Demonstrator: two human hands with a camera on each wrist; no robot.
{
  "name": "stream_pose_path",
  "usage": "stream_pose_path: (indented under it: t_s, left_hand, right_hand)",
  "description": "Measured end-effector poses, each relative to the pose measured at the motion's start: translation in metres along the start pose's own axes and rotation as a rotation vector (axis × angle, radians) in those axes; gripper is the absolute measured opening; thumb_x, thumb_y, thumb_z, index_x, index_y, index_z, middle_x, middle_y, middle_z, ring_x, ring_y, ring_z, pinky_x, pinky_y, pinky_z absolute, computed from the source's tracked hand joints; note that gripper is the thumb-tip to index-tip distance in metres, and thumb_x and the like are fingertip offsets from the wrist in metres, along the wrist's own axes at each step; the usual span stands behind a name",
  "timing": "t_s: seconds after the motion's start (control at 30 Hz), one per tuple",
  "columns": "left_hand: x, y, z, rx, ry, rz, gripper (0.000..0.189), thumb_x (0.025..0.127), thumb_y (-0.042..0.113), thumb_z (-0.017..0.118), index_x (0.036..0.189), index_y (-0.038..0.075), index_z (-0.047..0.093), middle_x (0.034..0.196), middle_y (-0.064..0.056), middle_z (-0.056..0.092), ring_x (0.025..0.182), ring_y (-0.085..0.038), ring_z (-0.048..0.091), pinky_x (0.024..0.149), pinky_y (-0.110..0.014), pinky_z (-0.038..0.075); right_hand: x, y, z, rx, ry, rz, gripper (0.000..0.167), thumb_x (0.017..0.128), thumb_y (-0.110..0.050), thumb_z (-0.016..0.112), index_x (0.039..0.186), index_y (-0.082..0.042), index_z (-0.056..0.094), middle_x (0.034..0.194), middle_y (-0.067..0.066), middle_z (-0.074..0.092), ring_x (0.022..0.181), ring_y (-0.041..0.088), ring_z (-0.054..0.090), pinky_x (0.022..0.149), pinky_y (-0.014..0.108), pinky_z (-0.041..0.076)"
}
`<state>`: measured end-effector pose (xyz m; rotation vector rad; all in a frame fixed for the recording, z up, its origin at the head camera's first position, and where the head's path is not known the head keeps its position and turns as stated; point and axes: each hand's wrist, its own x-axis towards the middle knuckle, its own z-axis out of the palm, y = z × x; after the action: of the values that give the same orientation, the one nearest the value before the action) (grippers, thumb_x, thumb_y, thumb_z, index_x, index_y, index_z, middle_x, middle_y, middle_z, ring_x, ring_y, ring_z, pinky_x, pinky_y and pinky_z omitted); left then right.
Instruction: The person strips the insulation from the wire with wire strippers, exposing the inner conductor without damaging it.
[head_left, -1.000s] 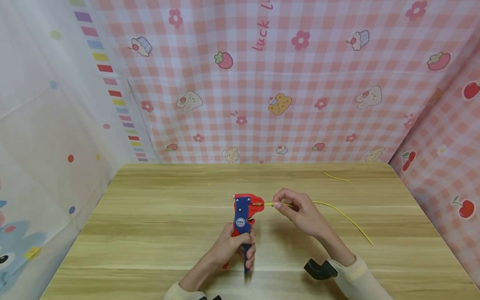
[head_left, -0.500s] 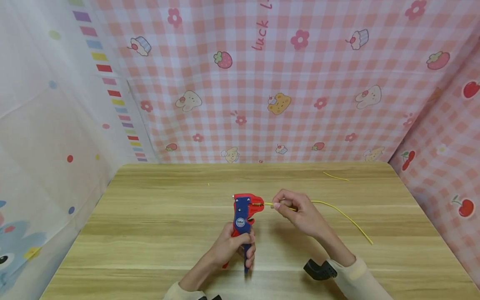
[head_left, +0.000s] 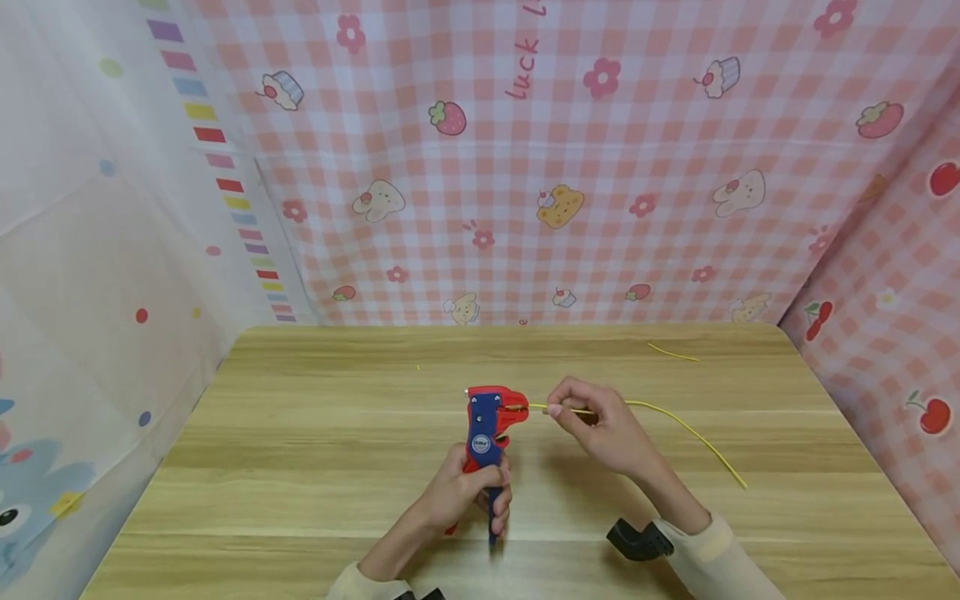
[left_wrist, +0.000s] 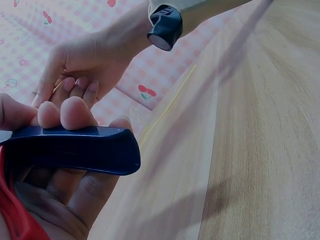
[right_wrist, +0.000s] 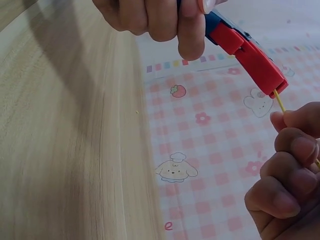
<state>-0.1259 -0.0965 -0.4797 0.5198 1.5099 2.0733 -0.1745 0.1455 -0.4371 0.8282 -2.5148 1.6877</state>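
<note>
My left hand grips the handles of a red and dark blue wire stripper, held with its nose to the right. In the left wrist view, fingers curl round its blue handle. A thin yellow wire enters the tool's red nose; the end inside is hidden. Just right of that nose, my right hand pinches the wire between thumb and forefinger. From behind this hand the wire curves away to the right, towards the front.
On the wooden table, a short yellow wire piece lies at the back right. A tiny yellow scrap lies back left of the tool. A pink checked curtain hangs behind the table's far edge.
Both hands and the wire stripper stay almost where they were. The bit of wire showing between my right fingers has shifted slightly and now looks straighter.
</note>
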Motion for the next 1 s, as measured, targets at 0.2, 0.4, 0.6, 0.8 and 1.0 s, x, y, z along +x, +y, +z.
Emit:
stream_pose_path:
  t_s: [0.2, 0.4, 0.6, 0.8, 1.0]
  left_hand:
    - [-0.001, 0.000, 0.001, 0.000, 0.022, -0.009, 0.007, 0.099, 0.005, 0.049, 0.096, -0.002, 0.048, 0.062, 0.004, 0.059, 0.050, -0.011, 0.063, 0.053, -0.030, 0.061]
    - [-0.002, 0.001, 0.003, 0.012, 0.118, -0.017, 0.006, 0.095, 0.004, 0.047, 0.089, 0.005, 0.048, 0.054, 0.005, 0.051, 0.041, -0.011, 0.055, 0.042, -0.028, 0.054]
    - [-0.002, 0.001, 0.001, 0.012, 0.179, -0.023, 0.005, 0.092, 0.004, 0.046, 0.088, 0.006, 0.048, 0.052, 0.005, 0.048, 0.038, -0.011, 0.052, 0.038, -0.029, 0.052]
    - [0.000, 0.001, -0.004, 0.006, 0.104, -0.004, 0.007, 0.097, 0.007, 0.051, 0.093, 0.002, 0.049, 0.059, 0.002, 0.057, 0.047, -0.014, 0.062, 0.050, -0.032, 0.060]
    - [0.001, 0.003, -0.010, 0.026, 0.026, 0.021, 0.010, 0.102, 0.008, 0.055, 0.095, 0.001, 0.053, 0.069, 0.001, 0.065, 0.060, -0.016, 0.070, 0.064, -0.035, 0.065]
  right_hand:
    - [-0.001, 0.000, 0.002, -0.005, 0.006, -0.083, 0.011, 0.100, -0.005, 0.063, 0.094, -0.014, 0.066, 0.063, -0.005, 0.052, 0.057, 0.001, 0.040, 0.046, 0.019, 0.036]
    - [0.000, 0.001, 0.004, -0.012, 0.013, -0.124, 0.012, 0.099, -0.003, 0.064, 0.094, -0.014, 0.066, 0.063, -0.005, 0.051, 0.057, 0.000, 0.040, 0.046, 0.019, 0.035]
    - [0.000, 0.003, 0.009, -0.037, 0.024, -0.090, 0.009, 0.099, -0.007, 0.065, 0.094, -0.014, 0.067, 0.062, -0.009, 0.046, 0.056, 0.000, 0.039, 0.047, 0.019, 0.031]
    - [0.000, 0.003, 0.006, -0.027, 0.050, -0.038, 0.007, 0.100, -0.008, 0.064, 0.096, -0.013, 0.067, 0.060, -0.009, 0.044, 0.053, -0.001, 0.034, 0.046, 0.018, 0.030]
    - [0.001, 0.004, 0.003, -0.004, 0.036, -0.037, 0.005, 0.101, -0.009, 0.064, 0.098, -0.012, 0.066, 0.060, -0.008, 0.043, 0.051, -0.001, 0.032, 0.044, 0.019, 0.028]
